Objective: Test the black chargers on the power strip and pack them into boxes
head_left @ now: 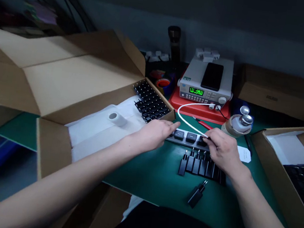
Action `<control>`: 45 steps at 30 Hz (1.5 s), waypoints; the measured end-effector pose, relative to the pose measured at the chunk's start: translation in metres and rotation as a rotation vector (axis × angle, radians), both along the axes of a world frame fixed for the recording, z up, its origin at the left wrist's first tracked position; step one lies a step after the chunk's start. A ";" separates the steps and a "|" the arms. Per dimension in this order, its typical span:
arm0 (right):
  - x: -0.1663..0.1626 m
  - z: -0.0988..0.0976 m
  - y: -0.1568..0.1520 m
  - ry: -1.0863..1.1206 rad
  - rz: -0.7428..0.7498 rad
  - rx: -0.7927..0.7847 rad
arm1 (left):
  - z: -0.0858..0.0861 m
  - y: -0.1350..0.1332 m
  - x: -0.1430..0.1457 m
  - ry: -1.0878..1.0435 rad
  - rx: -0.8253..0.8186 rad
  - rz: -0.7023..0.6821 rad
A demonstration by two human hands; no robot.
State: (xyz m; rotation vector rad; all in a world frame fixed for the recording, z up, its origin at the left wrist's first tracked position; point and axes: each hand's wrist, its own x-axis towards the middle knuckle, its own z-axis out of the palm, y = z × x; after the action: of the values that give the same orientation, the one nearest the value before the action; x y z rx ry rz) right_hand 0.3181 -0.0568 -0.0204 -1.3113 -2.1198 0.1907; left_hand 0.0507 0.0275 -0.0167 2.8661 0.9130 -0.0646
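Observation:
The grey power strip [179,141] lies across the green table with black USB chargers [191,137] plugged into it in a row. My left hand [155,133] is closed over a charger at the strip's left end; its fingers hide most of that charger. Between thumb and fingers, my right hand [223,147] pinches the end of a white cable [188,121] at a charger near the strip's right end. Whether the connector is in the port is hidden. Several loose chargers [195,166] lie side by side below the strip, and a single charger [195,195] rests nearer me.
An open cardboard box [52,146] at left holds rows of chargers and a white tube [117,119]. Behind the strip, a meter [207,80] with a phone [212,76] sits on a red tray [175,101]. A dispenser bottle [235,126] and another box [276,150] stand right.

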 end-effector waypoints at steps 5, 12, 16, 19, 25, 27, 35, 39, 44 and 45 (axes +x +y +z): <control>0.000 0.001 -0.001 -0.027 -0.005 -0.011 | -0.004 -0.016 0.032 -0.203 0.008 0.005; 0.000 0.003 -0.002 -0.036 0.002 -0.025 | -0.007 -0.018 0.047 -0.367 -0.109 0.055; -0.002 0.000 -0.001 -0.022 0.007 -0.008 | 0.003 -0.023 0.049 -0.444 -0.193 0.010; 0.002 -0.001 0.000 0.011 0.004 0.026 | 0.005 -0.030 0.068 -0.353 -0.201 0.011; 0.037 0.009 -0.009 0.465 -0.197 -0.040 | -0.001 -0.033 0.087 -0.293 -0.157 0.078; 0.047 0.010 -0.013 0.476 -0.243 -0.085 | -0.002 -0.032 0.082 -0.425 -0.229 0.048; 0.040 0.007 -0.018 0.085 -0.090 -0.028 | 0.008 -0.051 0.029 -0.966 -0.542 0.163; 0.045 0.008 -0.019 0.111 -0.107 0.006 | 0.012 -0.059 -0.017 -1.015 -0.676 0.244; 0.064 -0.004 -0.018 0.030 -0.134 -0.041 | 0.020 -0.036 -0.084 -1.052 -0.645 0.450; 0.065 -0.007 -0.019 0.000 -0.139 -0.021 | 0.022 -0.025 -0.097 -1.051 -0.626 0.535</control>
State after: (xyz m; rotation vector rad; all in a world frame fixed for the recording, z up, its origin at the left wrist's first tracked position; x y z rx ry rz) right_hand 0.3833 -0.0753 -0.0271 -1.4646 -2.0222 0.1550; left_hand -0.0468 0.0021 0.0054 1.6155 1.0609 0.9147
